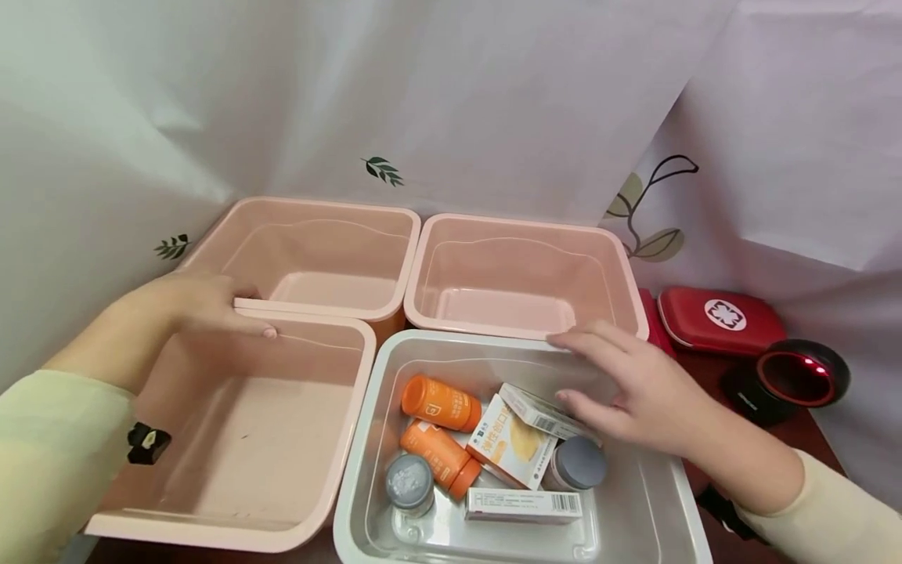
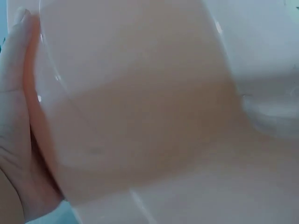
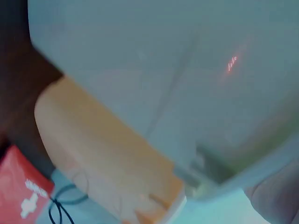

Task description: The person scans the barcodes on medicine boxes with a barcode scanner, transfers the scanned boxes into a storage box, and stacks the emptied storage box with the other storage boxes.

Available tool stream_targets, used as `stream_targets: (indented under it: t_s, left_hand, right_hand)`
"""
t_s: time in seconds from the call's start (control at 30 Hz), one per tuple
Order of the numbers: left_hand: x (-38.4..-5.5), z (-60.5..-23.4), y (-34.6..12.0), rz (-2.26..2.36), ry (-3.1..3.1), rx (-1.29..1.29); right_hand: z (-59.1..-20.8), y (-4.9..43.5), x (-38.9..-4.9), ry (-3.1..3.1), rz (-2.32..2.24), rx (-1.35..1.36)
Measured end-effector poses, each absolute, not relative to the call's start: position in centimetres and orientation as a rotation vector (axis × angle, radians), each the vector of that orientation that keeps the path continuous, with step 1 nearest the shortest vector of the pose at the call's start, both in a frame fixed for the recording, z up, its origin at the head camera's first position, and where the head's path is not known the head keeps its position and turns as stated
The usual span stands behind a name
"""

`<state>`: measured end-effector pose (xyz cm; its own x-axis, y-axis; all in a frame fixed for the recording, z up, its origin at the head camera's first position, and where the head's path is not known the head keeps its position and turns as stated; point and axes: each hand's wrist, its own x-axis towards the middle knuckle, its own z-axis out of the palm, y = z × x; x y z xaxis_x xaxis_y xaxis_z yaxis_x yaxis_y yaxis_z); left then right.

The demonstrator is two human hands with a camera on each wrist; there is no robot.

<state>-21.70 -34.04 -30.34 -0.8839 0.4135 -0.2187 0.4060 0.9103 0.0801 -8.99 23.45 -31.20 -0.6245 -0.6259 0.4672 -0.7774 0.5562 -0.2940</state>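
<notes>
In the head view, my left hand [image 1: 204,301] grips the back rim of the front-left pink bin [image 1: 359,407]. Its thumb lies on the inner side and its fingers reach over toward the pink bin behind. The left wrist view shows that hand [image 2: 16,102] along the pink wall [image 2: 140,116]. My right hand [image 1: 641,384] lies over the back right corner of the grey bin [image 1: 366,407], a fingertip at its rim and the thumb apart, inside. The grey bin holds orange bottles [image 1: 440,403], small cartons [image 1: 521,505] and grey-capped jars [image 1: 579,462].
Two more pink bins, back left [image 1: 338,211] and back right [image 1: 521,227], stand against a pale cloth [image 1: 493,102]. A red zip case [image 1: 687,329] with a white emblem and a black round device [image 1: 782,384] with red lights sit at the right.
</notes>
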Motion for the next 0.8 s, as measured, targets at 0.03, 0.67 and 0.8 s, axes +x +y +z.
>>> stream_targets:
  t_s: [0.03, 0.67, 0.8]
  left_hand:
    - [-21.6, -30.5, -34.1, 0.053, 2.845, 0.606]
    - [-21.6, -31.4, -34.9, 0.043, 2.921, 0.644]
    - [-21.7, -31.3, -34.8, 0.058, 2.917, 0.637]
  right_hand:
    - [-31.6, 23.3, -8.8, -2.525, 0.723, 1.168]
    - [-33.9, 20.7, -8.4, -3.271, -0.194, 0.968]
    - [-34.2, 20.6, -8.6, -3.297, -0.223, 0.958]
